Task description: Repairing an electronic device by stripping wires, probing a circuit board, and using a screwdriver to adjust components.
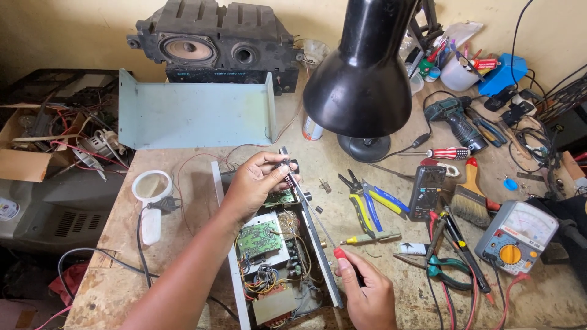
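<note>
right now we have the open amplifier chassis point(278, 263) lying on the plywood workbench point(122, 269), lid off, with the green circuit board point(259, 238) and wiring exposed and the transformer point(274, 304) at the near end.

our left hand point(254, 183) sits over the far end of the chassis, fingers curled and pinched shut on a small black part point(287, 166) right at the front panel edge. we can't tell exactly what the part is, it's too small.

our right hand point(367, 293) is at the near right corner of the chassis, closed around a red-handled screwdriver point(338, 252). its thin shaft runs up along the chassis's right side wall toward the left-hand fingers; the tip is about at the pinched part, but contact isn't clear.

just right of the chassis: blue-and-yellow pliers point(367, 205), a small yellow screwdriver point(370, 238), a black digital multimeter point(427, 190), and an analog meter point(516, 235) with red and black probe leads.

further back: a black desk lamp point(364, 67), a grey metal cover point(195, 113) standing upright, a black speaker box point(214, 46) behind it, and a cordless drill point(455, 119).

on the left: a white magnifier point(151, 186) on the bench, well apart from the chassis.
</note>
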